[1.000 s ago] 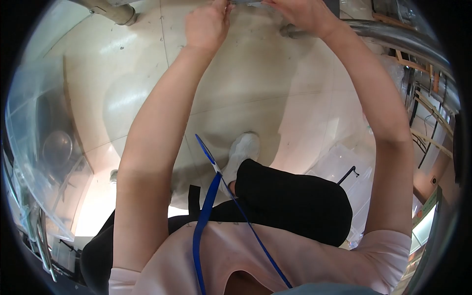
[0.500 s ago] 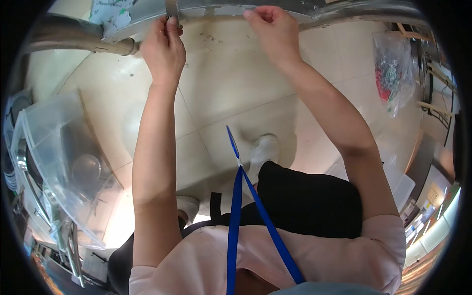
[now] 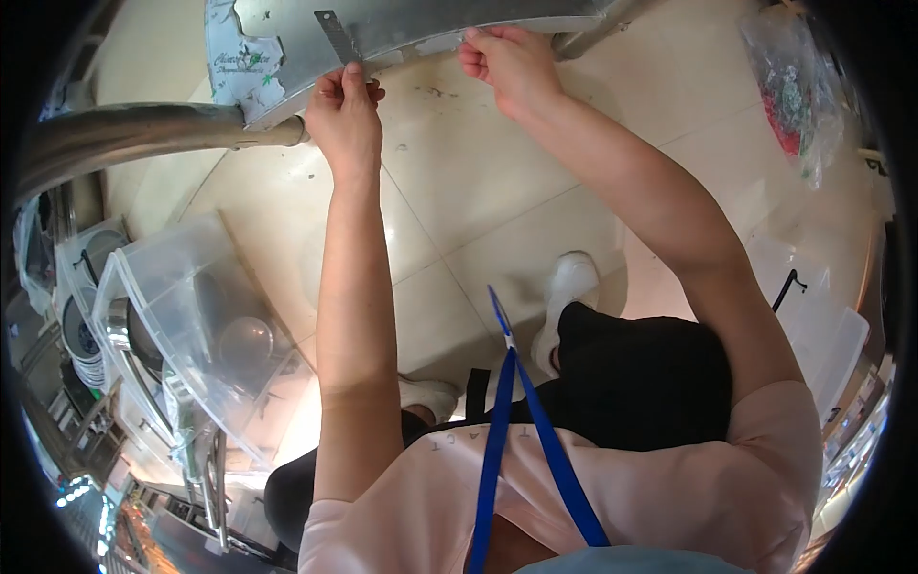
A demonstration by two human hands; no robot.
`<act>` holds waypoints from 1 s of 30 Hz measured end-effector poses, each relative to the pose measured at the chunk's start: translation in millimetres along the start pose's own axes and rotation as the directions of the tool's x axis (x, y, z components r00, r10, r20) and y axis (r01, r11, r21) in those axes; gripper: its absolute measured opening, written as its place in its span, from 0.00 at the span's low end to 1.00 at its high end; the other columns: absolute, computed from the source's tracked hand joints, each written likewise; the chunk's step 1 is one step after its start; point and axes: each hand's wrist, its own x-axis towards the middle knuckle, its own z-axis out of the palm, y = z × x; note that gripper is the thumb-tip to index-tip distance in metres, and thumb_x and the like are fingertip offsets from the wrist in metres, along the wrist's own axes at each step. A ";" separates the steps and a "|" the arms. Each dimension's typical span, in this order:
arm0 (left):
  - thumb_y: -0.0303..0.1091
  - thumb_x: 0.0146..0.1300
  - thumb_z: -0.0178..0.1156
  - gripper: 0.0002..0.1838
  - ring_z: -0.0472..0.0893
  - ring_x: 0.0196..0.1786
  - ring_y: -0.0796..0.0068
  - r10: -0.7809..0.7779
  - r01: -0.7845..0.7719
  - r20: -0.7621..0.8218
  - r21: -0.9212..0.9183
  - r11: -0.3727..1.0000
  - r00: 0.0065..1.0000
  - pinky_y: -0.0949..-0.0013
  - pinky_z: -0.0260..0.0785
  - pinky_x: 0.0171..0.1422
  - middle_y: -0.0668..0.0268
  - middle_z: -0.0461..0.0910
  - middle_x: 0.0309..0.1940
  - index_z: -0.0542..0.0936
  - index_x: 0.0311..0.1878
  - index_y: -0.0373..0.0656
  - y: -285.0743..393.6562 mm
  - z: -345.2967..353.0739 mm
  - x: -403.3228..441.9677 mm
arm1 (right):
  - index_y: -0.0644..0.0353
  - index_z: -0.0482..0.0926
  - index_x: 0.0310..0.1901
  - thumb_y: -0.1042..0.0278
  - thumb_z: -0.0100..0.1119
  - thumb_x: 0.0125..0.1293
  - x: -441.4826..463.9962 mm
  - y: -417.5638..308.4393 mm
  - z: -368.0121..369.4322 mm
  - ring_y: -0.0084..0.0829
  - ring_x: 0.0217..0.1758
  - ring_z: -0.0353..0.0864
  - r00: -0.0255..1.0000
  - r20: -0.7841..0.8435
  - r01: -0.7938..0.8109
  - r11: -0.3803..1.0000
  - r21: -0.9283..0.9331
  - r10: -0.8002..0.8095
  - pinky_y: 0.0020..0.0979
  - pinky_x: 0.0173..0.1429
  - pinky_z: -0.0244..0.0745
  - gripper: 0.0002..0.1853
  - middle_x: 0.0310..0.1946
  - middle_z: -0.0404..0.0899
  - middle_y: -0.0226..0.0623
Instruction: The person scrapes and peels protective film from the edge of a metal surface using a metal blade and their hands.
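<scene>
In the head view, the lower end of a thin metal strip (image 3: 333, 36) is pinched between the thumb and curled fingers of the left hand (image 3: 348, 115), in the upper left-centre of the frame. The strip is tilted, with its holed end pointed up and to the left, and is seen against a grey panel (image 3: 421, 17) that spans the top of the frame. The right hand (image 3: 516, 72) is held at the panel's lower edge, at upper centre; its fingers are curled and its thumb is brought close to them, but whether anything thin is gripped there cannot be told.

A torn printed sheet (image 3: 237, 62) is seen at the panel's left end, and a metal tube (image 3: 143, 143) is placed just below it. A clear plastic bin (image 3: 215, 316) is seen at lower left, and a clear bag with red and green contents (image 3: 786, 91) at upper right. Between the arms, the tiled floor (image 3: 459, 187) is shown, with a blue lanyard (image 3: 499, 421) and white shoes (image 3: 572, 285) seen lower down.
</scene>
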 end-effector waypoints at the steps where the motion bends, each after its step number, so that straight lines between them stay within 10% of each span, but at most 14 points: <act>1: 0.33 0.61 0.53 0.10 0.75 0.23 0.77 -0.012 0.012 0.005 -0.022 1.000 1.000 0.77 0.66 0.28 0.63 0.75 0.21 0.72 0.32 0.34 0.4 0.7 0.0 | 0.67 0.73 0.31 0.71 0.56 0.58 0.6 2.7 -5.3 0.24 0.28 0.74 0.999 0.029 0.020 1.000 0.022 -0.021 0.24 0.35 0.74 0.07 0.26 0.74 0.36; 17: 0.47 0.66 0.42 0.20 0.75 0.34 0.69 -0.291 0.287 0.073 -0.503 0.815 0.954 0.72 0.68 0.39 0.58 0.74 0.32 0.67 0.39 0.35 -1.2 5.5 -2.7 | 0.69 0.75 0.30 0.68 0.59 0.55 -2.1 4.5 -3.8 0.21 0.24 0.72 0.998 -0.001 0.069 0.988 -0.137 -0.070 0.23 0.30 0.70 0.11 0.23 0.75 0.33; 30: 0.37 0.61 0.51 0.10 0.73 0.37 0.76 -0.395 0.415 0.127 -0.221 0.883 0.910 0.74 0.63 0.42 0.67 0.75 0.32 0.72 0.37 0.40 -16.1 49.0 -38.6 | 0.67 0.74 0.32 0.70 0.54 0.59 -5.8 14.7 -13.4 0.20 0.28 0.73 0.997 -0.019 0.075 0.996 -0.057 -0.076 0.22 0.34 0.72 0.07 0.26 0.75 0.33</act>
